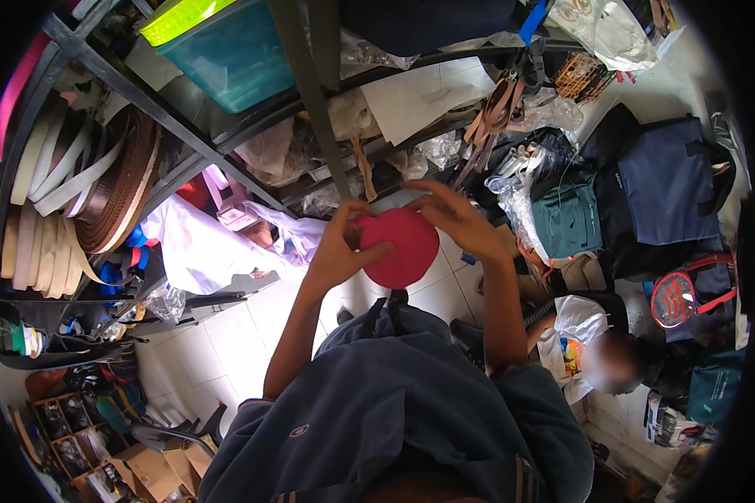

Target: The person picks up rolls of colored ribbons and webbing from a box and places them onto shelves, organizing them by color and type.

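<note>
Pink round patch of fabric (401,247) is up in front of my chest, pinched between both hands over the tiled floor (226,344). Left hand (341,251) grips its left edge, thumb lying across the face; right hand (455,216) curls over the top right rim. It's basically a disc, so no long axis, and both hands are equally on it.

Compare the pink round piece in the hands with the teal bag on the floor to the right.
The pink round piece is flat, plain and circular; the teal bag is boxy with pockets. The piece is held up between the left hand and right hand; the bag lies untouched among other bags. Both look like fabric.
</note>
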`<state>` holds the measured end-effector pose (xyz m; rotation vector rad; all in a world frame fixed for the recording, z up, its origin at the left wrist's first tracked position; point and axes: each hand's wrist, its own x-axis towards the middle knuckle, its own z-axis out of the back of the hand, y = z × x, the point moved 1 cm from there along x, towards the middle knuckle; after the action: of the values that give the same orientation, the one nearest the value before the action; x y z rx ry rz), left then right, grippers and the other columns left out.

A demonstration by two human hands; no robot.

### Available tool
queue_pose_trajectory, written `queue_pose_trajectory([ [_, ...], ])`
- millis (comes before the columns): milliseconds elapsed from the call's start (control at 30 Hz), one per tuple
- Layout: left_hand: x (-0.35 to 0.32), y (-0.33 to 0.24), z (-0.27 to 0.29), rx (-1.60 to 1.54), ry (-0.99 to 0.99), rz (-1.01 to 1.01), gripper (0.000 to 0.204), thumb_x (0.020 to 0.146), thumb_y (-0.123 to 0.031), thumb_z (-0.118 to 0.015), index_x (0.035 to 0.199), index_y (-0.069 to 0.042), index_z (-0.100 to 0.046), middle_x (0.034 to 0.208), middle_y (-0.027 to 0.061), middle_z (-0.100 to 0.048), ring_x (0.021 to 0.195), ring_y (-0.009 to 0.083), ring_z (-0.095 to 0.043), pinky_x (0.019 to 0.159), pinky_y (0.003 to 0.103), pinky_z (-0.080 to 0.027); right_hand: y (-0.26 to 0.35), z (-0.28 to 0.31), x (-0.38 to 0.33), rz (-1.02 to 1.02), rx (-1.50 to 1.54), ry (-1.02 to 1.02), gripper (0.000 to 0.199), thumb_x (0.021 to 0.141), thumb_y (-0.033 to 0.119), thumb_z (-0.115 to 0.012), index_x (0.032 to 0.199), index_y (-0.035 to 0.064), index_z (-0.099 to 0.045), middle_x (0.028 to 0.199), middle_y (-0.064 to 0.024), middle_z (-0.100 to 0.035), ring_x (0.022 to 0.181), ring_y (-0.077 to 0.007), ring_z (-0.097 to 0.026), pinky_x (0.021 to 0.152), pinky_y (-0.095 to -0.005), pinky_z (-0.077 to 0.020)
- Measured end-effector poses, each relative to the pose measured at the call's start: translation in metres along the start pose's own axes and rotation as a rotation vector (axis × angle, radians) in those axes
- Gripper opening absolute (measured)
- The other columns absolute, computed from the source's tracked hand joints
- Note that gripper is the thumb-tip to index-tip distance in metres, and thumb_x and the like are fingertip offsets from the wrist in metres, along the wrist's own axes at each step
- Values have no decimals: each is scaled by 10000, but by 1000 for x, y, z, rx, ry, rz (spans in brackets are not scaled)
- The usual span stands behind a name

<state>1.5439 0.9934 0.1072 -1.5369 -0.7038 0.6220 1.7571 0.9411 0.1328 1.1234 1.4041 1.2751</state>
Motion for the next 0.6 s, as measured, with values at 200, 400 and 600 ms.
queue_pose_trajectory([
  [200,14,17,3,41,-95,17,299,877,-87,-632,1097,-35,-436,815,98,-650,744,117,-637,595,266,-482,-21,-16,-8,119,-92,-182,486,849,74,-614,1315,48,-478,1213,-97,-570,1103,-176,-540,947,-299,-427],
  [400,14,-8,-10,559,-107,118,186,906,-154,-589,1061,-58,-551,762,123,-625,598,200,-585,546,298,-430,-27,-1,-19,108,-69,-300,445,843,61,-611,1277,42,-514,1234,-95,-562,1114,-181,-540,944,-299,-429],
  [600,11,2,-24,752,-181,-200,204,871,-110,-610,1060,-46,-570,890,159,-573,759,295,-587,650,371,-454,-29,10,-22,188,-77,-409,428,854,50,-603,1270,31,-504,1233,-98,-564,1132,-183,-529,966,-302,-416],
])
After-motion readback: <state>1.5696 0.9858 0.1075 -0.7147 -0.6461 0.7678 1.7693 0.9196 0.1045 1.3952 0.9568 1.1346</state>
